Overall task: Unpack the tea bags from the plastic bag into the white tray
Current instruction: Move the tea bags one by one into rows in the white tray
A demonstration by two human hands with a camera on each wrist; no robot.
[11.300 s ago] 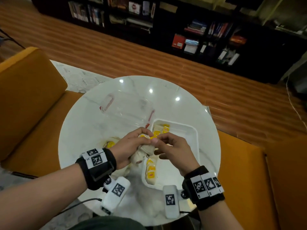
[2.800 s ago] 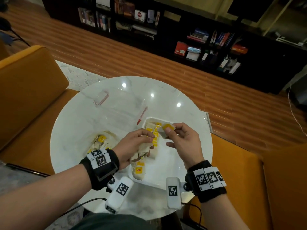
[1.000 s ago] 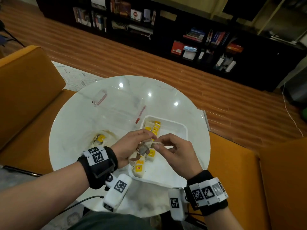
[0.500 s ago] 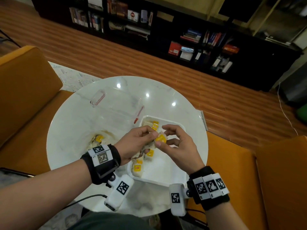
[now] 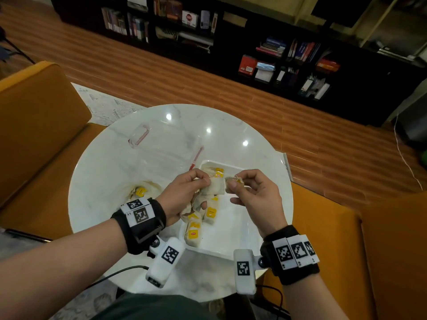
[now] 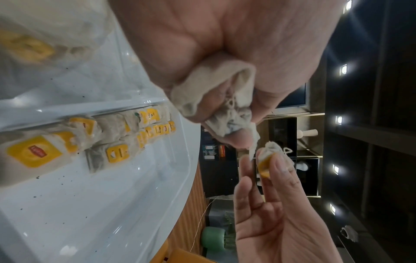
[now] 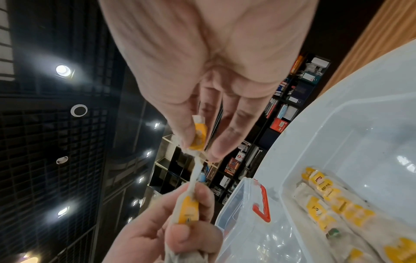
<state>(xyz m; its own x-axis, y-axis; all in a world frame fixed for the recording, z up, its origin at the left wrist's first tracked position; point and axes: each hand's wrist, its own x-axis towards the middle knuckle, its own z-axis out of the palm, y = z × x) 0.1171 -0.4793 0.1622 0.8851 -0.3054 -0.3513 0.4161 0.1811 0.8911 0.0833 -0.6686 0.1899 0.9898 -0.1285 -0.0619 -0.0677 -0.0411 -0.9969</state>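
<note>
Tea bags point(image 5: 213, 187) sit bunched in my left hand point(image 5: 182, 195), fingers curled round the clump above the near-left part of the white tray point(image 5: 233, 229). My right hand point(image 5: 251, 195) pinches a single tea bag point(image 5: 234, 181) between thumb and forefinger, just right of the clump and over the tray's far end. That bag lies roughly level, long axis toward the left hand; the tray's bare floor is straight below, nearer my right hand.
</note>
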